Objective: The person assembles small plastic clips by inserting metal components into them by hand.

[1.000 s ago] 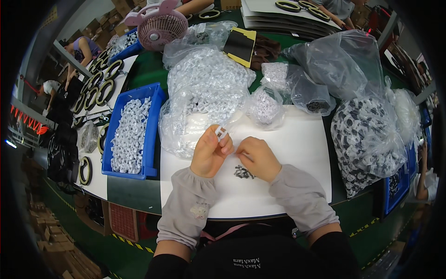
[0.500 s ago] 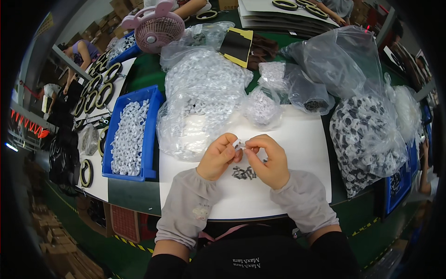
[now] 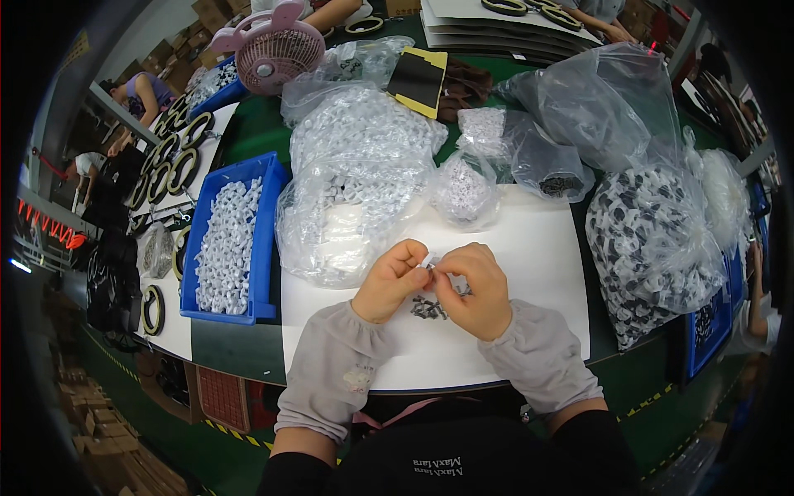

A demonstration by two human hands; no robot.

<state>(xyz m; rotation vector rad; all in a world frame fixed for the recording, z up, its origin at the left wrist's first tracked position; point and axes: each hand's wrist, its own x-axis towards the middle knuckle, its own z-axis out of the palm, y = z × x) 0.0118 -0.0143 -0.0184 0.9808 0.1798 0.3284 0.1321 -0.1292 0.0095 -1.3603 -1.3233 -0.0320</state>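
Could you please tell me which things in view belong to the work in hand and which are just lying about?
Seemingly in use:
small white part, between left hand and right hand
dark pieces on white sheet
blue bin of white parts

Apparently lying about:
pink fan
black-and-yellow board
brown cloth

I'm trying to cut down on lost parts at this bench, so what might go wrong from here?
The small white part sits at the fingertips of the left hand, with the right hand close against it, so it could slip. The loose dark pieces lie on the white sheet beside both hands; a brush might scatter them.
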